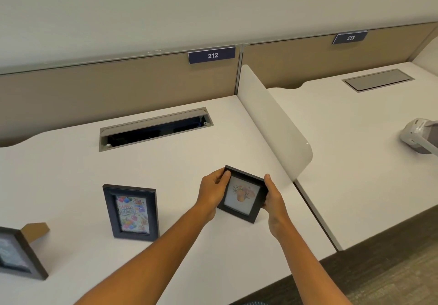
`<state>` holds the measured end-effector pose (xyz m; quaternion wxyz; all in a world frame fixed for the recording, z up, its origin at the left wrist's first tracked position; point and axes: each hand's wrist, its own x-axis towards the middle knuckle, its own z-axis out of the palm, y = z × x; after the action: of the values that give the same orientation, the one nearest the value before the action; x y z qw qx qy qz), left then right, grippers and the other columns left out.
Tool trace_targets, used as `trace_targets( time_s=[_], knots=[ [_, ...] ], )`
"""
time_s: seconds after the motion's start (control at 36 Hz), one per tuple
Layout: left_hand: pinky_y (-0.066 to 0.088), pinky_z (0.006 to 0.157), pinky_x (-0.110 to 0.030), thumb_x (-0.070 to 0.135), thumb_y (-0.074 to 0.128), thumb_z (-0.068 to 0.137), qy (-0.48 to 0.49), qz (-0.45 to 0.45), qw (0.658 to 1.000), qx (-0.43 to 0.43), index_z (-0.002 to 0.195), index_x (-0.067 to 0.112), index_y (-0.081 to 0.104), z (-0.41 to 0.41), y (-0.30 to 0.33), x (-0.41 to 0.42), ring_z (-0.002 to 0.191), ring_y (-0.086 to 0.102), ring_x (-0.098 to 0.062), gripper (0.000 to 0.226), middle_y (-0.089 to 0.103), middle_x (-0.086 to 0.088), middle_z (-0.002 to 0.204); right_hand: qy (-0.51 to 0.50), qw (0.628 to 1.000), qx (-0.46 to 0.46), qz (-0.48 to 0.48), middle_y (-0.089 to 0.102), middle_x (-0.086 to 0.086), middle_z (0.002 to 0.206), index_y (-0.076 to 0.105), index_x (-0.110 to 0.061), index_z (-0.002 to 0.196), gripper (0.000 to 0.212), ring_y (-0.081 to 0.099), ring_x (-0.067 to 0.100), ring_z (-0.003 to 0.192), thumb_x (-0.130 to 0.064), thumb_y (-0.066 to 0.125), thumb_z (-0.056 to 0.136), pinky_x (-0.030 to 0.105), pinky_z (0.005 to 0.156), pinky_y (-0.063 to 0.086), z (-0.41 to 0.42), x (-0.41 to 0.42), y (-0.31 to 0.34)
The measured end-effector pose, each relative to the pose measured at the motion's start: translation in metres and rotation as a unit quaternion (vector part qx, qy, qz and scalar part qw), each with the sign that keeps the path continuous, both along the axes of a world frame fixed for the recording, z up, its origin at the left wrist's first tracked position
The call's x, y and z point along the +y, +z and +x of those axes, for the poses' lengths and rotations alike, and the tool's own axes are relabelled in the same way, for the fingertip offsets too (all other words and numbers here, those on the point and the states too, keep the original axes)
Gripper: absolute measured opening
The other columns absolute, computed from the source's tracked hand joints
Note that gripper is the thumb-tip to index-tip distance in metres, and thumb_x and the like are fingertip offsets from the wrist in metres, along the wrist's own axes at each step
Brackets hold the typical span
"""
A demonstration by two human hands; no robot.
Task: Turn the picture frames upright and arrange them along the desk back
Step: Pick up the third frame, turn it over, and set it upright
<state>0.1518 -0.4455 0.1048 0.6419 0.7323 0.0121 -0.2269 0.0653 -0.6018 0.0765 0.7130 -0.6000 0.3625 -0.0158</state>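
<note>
A small square black frame (243,194) with a flower picture is tilted over the white desk (71,162), right of centre. My left hand (212,192) grips its left edge and my right hand (275,200) grips its right edge. A taller black frame with a birthday card (131,212) stands upright to the left. At the far left edge a third dark frame (16,255) stands on its brown back stand, partly cut off by the view.
An open cable hatch (155,128) lies in the desk near the back panel (118,86) labelled 212. A white divider (272,124) separates the neighbouring desk, where a closed hatch (378,79) and a white-grey device (419,136) sit.
</note>
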Motion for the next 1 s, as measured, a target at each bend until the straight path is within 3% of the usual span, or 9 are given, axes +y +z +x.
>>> trace_targets(
  time_s=[0.39,0.44,0.5,0.58,0.64,0.72,0.81,0.86,1.0],
  knots=[
    [0.051,0.057,-0.005,0.050,0.054,0.104,-0.054,0.036,0.997,0.030,0.100,0.041,0.065,0.003,-0.002,0.000,0.092,0.068,0.005,0.014,0.074,0.017,0.104,0.020,1.000,0.015,-0.017,0.085,-0.006,0.106,0.082,-0.032,0.112,0.067,0.073,0.026,0.117,-0.083,0.043,0.090,0.045,0.104,0.051,-0.006,0.001,0.008],
    [0.051,0.057,-0.005,0.052,0.054,0.103,-0.064,0.042,0.997,0.031,0.109,0.037,0.065,0.004,-0.001,0.001,0.096,0.068,0.002,0.020,0.073,0.016,0.107,0.025,0.999,0.016,-0.022,0.085,-0.006,0.108,0.082,-0.033,0.113,0.068,0.073,0.025,0.117,-0.084,0.043,0.090,0.045,0.105,0.051,-0.005,0.001,0.009],
    [0.053,0.066,-0.009,0.055,0.054,0.102,-0.073,0.043,0.996,0.028,0.123,0.030,0.064,0.005,-0.001,0.003,0.109,0.067,-0.006,0.034,0.072,0.013,0.117,0.030,0.999,0.019,-0.031,0.085,-0.007,0.109,0.082,-0.034,0.115,0.070,0.073,0.023,0.118,-0.085,0.041,0.090,0.044,0.104,0.051,-0.006,0.001,0.011],
    [0.050,0.101,-0.029,0.057,0.054,0.101,-0.072,0.046,0.996,0.019,0.144,0.025,0.056,0.008,-0.001,0.005,0.135,0.055,-0.016,0.053,0.062,0.006,0.144,0.039,0.998,0.021,-0.048,0.085,-0.007,0.110,0.081,-0.034,0.117,0.076,0.073,0.019,0.116,-0.089,0.037,0.088,0.038,0.094,0.053,-0.007,0.000,0.014],
    [0.043,0.103,-0.030,0.059,0.055,0.100,-0.068,0.051,0.996,0.010,0.152,0.026,0.048,0.008,0.001,0.007,0.139,0.049,-0.014,0.062,0.053,0.006,0.154,0.043,0.997,0.017,-0.058,0.083,-0.005,0.115,0.079,-0.033,0.122,0.085,0.071,0.018,0.117,-0.095,0.036,0.084,0.035,0.093,0.051,-0.008,0.001,0.017],
    [0.039,0.098,-0.028,0.064,0.054,0.099,-0.067,0.056,0.996,-0.012,0.158,0.030,0.039,0.008,0.006,0.009,0.131,0.044,-0.006,0.070,0.045,0.008,0.161,0.040,0.996,0.012,-0.080,0.078,-0.008,0.118,0.074,-0.033,0.122,0.101,0.068,0.015,0.115,-0.110,0.037,0.068,0.029,0.090,0.048,-0.010,0.001,0.019],
    [0.038,0.099,-0.028,0.066,0.052,0.098,-0.068,0.070,0.994,-0.041,0.159,0.033,0.035,0.009,0.012,0.011,0.141,0.043,-0.011,0.072,0.042,0.009,0.164,0.041,0.989,0.020,-0.138,0.076,-0.008,0.119,0.070,-0.034,0.121,0.103,0.068,0.019,0.116,-0.112,0.030,0.068,0.040,0.102,0.051,-0.012,0.000,0.020],
    [0.038,0.102,-0.028,0.065,0.052,0.098,-0.070,0.075,0.993,-0.064,0.160,0.033,0.033,0.009,0.016,0.013,0.148,0.041,-0.016,0.072,0.040,0.008,0.165,0.050,0.977,0.044,-0.201,0.074,-0.006,0.129,0.067,-0.032,0.131,0.107,0.066,0.024,0.124,-0.109,0.020,0.074,0.051,0.113,0.047,-0.013,-0.002,0.022],
    [0.035,0.110,-0.029,0.061,0.053,0.100,-0.083,0.093,0.982,-0.144,0.161,0.032,0.031,0.008,0.034,0.024,0.152,0.038,-0.017,0.072,0.038,0.007,0.167,0.030,0.912,0.082,-0.400,0.060,0.006,0.155,0.054,-0.021,0.155,0.099,0.054,0.031,0.143,-0.088,0.017,0.093,0.058,0.117,0.043,-0.013,0.000,0.030]
  ],
)
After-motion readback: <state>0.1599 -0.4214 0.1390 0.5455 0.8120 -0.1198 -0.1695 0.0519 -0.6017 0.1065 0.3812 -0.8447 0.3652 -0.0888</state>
